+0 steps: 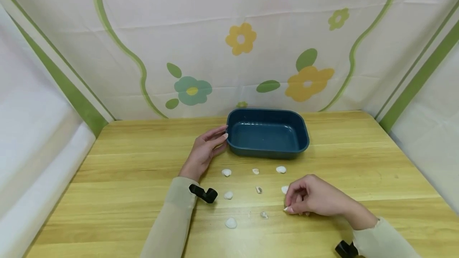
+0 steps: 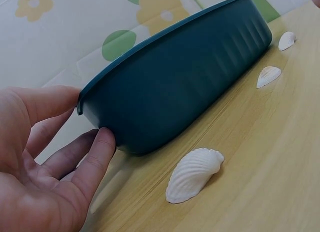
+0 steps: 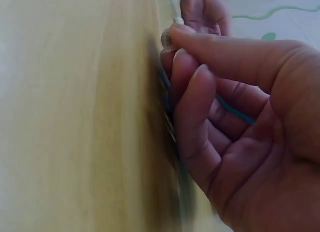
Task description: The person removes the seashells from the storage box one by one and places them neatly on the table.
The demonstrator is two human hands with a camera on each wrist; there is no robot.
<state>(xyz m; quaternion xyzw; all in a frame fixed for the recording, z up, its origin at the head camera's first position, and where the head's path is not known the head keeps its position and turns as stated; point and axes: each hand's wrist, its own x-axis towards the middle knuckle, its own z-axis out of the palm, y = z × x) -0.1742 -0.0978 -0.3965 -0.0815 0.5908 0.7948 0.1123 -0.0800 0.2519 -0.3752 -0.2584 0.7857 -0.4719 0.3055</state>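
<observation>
My left hand (image 1: 204, 152) touches the left end of a dark blue plastic basin (image 1: 267, 153), fingers fairly straight against the rim and outer wall. In the left wrist view, a ribbed white seashell (image 2: 194, 176) lies on the table close to that hand. My right hand (image 1: 315, 197), low over the table at the right end of the shells, pinches a small whitish seashell (image 3: 166, 40) between thumb and forefinger. Its fingers hide most of that shell. Just behind the right hand another white shell (image 1: 285, 189) shows partly.
Several shells lie in loose rows in front of the basin, among them a white one (image 1: 231, 223) at the near left and a greyish one (image 1: 264, 215) near the middle. The wooden table (image 1: 122, 194) meets a flowered curtain (image 1: 215, 7) at the back.
</observation>
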